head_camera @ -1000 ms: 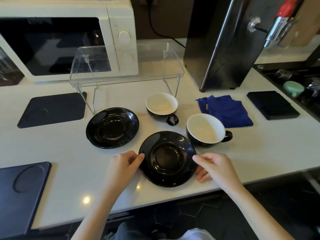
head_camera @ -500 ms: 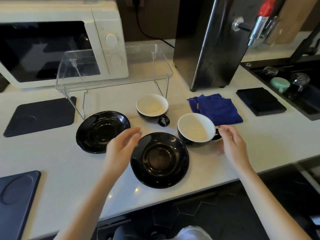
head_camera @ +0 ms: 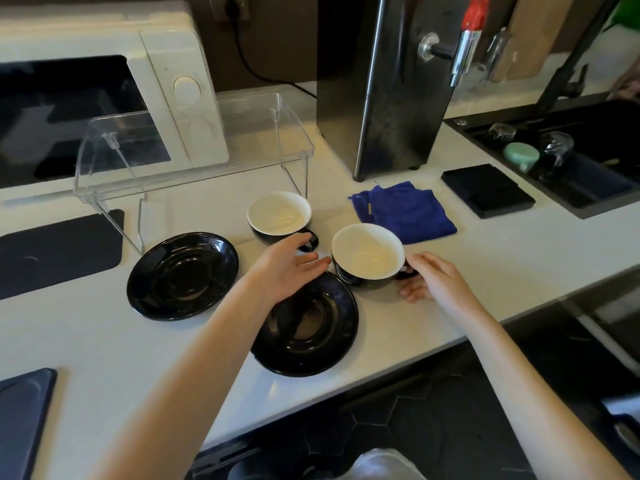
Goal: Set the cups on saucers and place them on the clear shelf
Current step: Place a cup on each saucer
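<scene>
Cup [head_camera: 367,252] on tabletop [head_camera: 519,268], just past near saucer [head_camera: 306,323]. R hand [head_camera: 434,277] grip pinching its handle; L hand [head_camera: 284,266] open, steadying side for transfer. 2 saucers bare.

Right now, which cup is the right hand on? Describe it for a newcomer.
Start at the tall black machine, then the blue cloth before it. The cup sits at the cloth's near-left corner. Unlike the other cup, its handle is under the right hand.

Both cups [head_camera: 367,255] [head_camera: 279,216] are black outside, cream-white inside. The two saucers [head_camera: 182,276] [head_camera: 311,337] are glossy black. The shelf [head_camera: 194,147] is clear, the bench [head_camera: 502,251] white, the cloth [head_camera: 403,211] deep blue, the microwave [head_camera: 180,98] off-white.
</scene>
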`<act>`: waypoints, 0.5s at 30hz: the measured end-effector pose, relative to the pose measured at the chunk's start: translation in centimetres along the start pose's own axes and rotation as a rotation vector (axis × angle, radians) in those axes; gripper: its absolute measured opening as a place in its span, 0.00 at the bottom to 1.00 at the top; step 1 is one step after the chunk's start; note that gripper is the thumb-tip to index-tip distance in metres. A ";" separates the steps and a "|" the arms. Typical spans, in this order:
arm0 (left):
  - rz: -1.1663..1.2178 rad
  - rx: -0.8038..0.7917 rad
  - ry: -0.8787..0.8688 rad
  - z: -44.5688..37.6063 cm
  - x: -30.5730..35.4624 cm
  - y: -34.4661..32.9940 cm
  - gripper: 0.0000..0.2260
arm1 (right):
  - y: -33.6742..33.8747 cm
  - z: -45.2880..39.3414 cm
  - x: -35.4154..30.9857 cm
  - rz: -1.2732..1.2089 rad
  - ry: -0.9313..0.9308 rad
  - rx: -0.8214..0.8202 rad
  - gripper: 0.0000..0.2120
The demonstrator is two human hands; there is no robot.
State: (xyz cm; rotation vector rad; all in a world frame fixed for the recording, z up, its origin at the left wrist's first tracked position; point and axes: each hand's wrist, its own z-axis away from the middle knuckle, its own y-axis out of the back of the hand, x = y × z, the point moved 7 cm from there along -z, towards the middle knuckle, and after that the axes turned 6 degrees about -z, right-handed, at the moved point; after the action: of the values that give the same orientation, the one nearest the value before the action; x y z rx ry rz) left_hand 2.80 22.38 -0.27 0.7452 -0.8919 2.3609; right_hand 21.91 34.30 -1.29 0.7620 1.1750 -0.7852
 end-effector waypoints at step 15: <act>0.029 0.126 -0.129 0.0 3.0 3.4 0.06 | -0.1 1.3 -1.0 -0.036 0.089 0.036 0.09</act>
State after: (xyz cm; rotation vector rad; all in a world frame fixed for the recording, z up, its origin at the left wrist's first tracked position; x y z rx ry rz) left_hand -1.49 20.89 0.14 0.9505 -0.8168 2.4347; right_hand 22.27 33.31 -0.01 0.8146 1.2597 -0.8114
